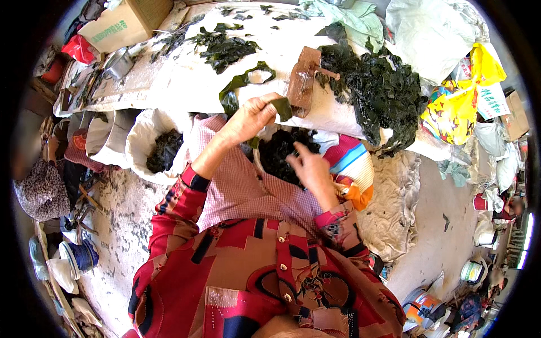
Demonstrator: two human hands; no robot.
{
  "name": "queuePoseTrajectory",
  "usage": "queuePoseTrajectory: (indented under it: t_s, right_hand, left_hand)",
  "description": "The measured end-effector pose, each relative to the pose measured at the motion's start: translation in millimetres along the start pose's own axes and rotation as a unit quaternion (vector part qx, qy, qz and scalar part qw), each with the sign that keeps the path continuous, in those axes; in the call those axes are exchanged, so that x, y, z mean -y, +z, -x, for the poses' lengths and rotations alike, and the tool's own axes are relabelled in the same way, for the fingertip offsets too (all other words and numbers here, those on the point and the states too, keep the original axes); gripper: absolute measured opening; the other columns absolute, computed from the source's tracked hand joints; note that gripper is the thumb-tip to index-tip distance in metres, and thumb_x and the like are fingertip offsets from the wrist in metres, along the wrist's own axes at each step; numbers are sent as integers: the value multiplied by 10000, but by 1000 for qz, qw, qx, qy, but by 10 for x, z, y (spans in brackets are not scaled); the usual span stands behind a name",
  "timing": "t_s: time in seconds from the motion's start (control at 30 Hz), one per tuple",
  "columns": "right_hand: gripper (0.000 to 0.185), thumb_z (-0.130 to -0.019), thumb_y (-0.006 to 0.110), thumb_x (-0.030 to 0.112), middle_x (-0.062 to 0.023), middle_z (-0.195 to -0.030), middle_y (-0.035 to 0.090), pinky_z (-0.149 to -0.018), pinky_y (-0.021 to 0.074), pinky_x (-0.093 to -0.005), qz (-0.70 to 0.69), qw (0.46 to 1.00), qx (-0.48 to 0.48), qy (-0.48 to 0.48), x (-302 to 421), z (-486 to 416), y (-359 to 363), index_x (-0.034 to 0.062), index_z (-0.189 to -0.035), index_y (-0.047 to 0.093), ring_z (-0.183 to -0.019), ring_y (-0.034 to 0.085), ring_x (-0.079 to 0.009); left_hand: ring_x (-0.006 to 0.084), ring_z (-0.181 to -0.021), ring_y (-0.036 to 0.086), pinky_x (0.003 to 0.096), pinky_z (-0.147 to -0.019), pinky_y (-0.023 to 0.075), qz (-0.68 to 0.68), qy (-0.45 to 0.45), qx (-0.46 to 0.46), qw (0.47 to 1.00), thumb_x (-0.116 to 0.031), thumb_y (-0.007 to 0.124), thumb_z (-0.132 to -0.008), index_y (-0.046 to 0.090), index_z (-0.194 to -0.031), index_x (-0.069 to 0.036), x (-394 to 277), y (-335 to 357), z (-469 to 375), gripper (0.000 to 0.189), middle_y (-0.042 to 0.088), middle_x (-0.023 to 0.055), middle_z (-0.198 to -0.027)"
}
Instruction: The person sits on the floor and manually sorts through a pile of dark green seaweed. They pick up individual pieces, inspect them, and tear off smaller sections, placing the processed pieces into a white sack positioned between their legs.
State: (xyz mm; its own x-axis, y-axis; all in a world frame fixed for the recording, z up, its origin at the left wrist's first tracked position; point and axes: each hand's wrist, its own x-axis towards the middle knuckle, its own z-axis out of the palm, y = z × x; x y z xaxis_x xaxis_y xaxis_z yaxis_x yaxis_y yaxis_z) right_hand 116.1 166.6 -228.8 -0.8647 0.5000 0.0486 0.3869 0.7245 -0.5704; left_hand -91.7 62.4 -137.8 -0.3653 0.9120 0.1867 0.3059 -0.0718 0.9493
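Observation:
My left hand [253, 116] pinches a strip of dark green seaweed [282, 108] above the front edge of the white-covered table [169, 84]. Part of a longer seaweed strip [230, 91] curls on the cloth just beyond it. Lower and to the right, my right hand [310, 169] is over a container of dark seaweed pieces [277, 156] at my lap, its fingers apart and nothing seen in them. A brown wooden block with a peg [301, 84] stands on the table beside the large seaweed heap [380, 88]. A smaller pile [228, 50] lies farther back.
A white cloth-lined container of seaweed [162, 148] stands left of my lap. A metal cup [119, 63] and a cardboard box [122, 27] are at the table's left. Plastic bags, one yellow [450, 110], crowd the right. Another person [42, 186] sits at far left.

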Motion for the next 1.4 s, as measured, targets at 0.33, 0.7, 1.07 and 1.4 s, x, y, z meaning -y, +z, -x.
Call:
queuePoseTrajectory:
  t_s: [0.33, 0.7, 1.07, 1.4]
  right_hand:
    - [524, -1023, 334, 472, 25, -700, 532, -538, 373, -216, -459, 883, 101, 17, 625, 278, -1054, 35, -951, 614, -612, 445, -57]
    - [237, -968, 557, 243, -83, -720, 590, -546, 416, -294, -231, 969, -15, -87, 691, 700, -1349, 17, -1038, 545, -591, 548, -165]
    - [180, -860, 657, 176, -128, -769, 632, -549, 481, -421, 38, 982, -22, -184, 612, 804, -1338, 56, -982, 601, -639, 625, -332]
    - [178, -954, 544, 174, -94, -720, 632, -519, 457, -317, -224, 965, 128, -39, 583, 999, -1355, 12, -929, 613, -531, 582, -182]
  left_hand:
    - [314, -680, 644, 388, -590, 523, -345, 226, 58, 909, -113, 736, -732, 485, -1130, -32, -874, 624, 527, 477, 658, 146, -814]
    - [120, -875, 556, 297, -774, 470, 71, -102, 227, 966, -201, 704, -869, 514, -1222, -61, -788, 429, 749, 425, 644, 49, -993]
    - [322, -763, 658, 368, -660, 512, -249, 70, 171, 951, -174, 677, -852, 652, -1046, -24, -887, 372, 841, 246, 680, 164, -909]
    - [68, -695, 505, 252, -641, 440, -22, -63, 117, 991, -208, 653, -907, 654, -904, 0, -735, 430, 852, 208, 606, 1, -718]
